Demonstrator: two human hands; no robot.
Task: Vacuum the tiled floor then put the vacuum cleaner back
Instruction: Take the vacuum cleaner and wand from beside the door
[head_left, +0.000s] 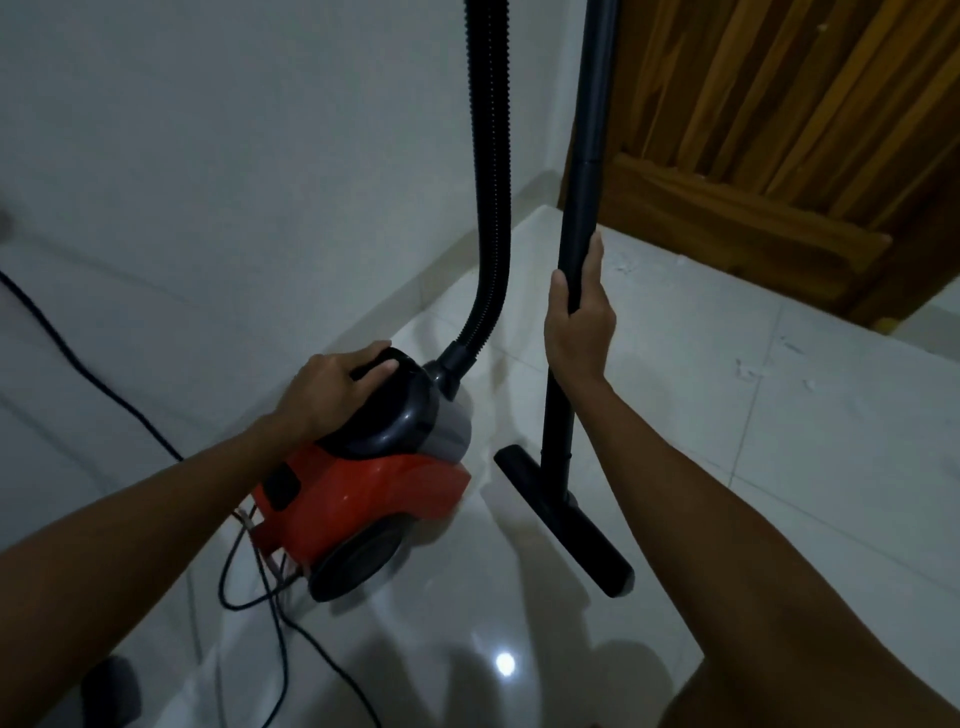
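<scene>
A red and dark grey canister vacuum cleaner (374, 483) stands on the pale glossy tiled floor (753, 415) close to a white wall. My left hand (332, 387) grips the black handle on top of its body. A ribbed black hose (491, 197) rises from the body's front and leaves the top of the view. My right hand (579, 317) grips the upright black wand (582, 208). The flat black floor nozzle (566, 525) at the wand's lower end sits on the tiles to the right of the canister.
A black power cord (249, 587) trails from the canister's rear across the floor and along the wall at the left (67, 348). A wooden door (779, 145) stands at the back right. A dark object (111, 691) lies at the lower left.
</scene>
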